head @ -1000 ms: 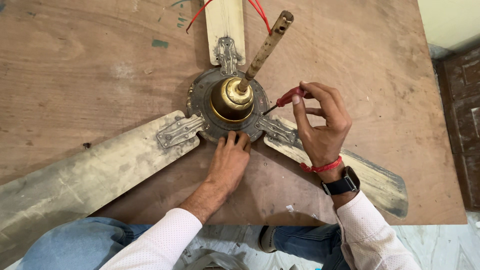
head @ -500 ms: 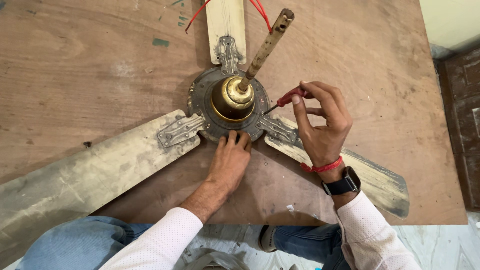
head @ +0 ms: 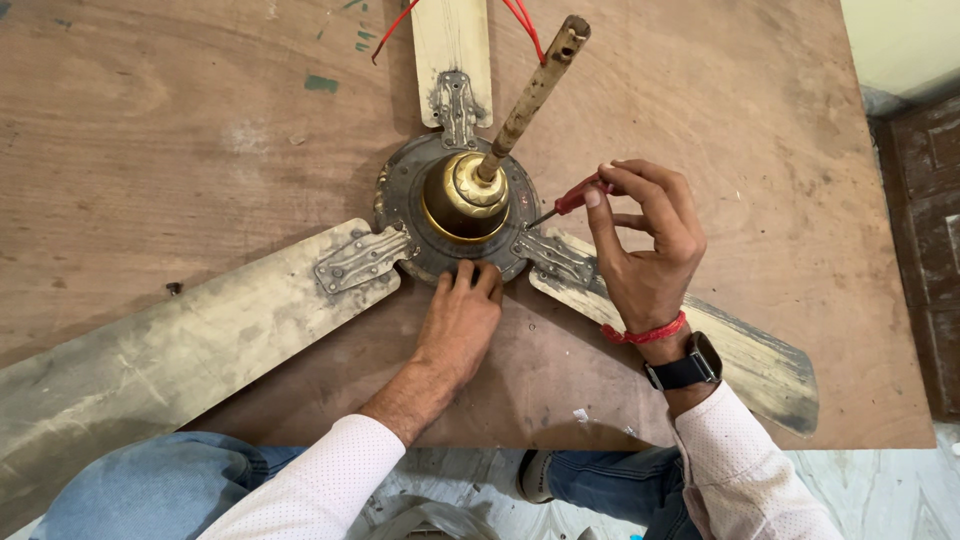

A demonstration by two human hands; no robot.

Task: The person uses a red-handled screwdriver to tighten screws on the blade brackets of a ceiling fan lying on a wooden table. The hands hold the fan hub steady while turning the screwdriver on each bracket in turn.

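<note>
A ceiling fan lies on a brown wooden board (head: 180, 110), and its round grey motor housing (head: 400, 200) serves as the middle of the scene. A brass cup (head: 455, 205) sits on top of the housing, and a worn metal rod (head: 530, 95) rises from that cup, tilting up and to the right. Red wires (head: 520, 20) show beside the rod's upper end.

Three dirty cream blades spread out from the housing: one blade (head: 455, 40) runs straight up from it, a long blade (head: 170, 345) reaches down to the left, and a third blade (head: 750, 355) runs down to the right.

The left hand (head: 460, 320) rests palm down just below the housing, fingers close together, their tips pressed on the housing's lower rim. It holds nothing.

The right hand (head: 645, 245) is to the right of the housing, above the root of the right blade. Its thumb and fingertips pinch the red handle of a small screwdriver (head: 570, 198). The thin shaft slants down and left, and its tip meets the right edge of the housing, near the blade bracket (head: 555, 258).

A red thread (head: 640, 333) and a black watch (head: 685, 368) circle the right wrist. Both arms wear white sleeves (head: 320, 480). Blue jeans (head: 140, 490) show below the board's near edge.
</note>
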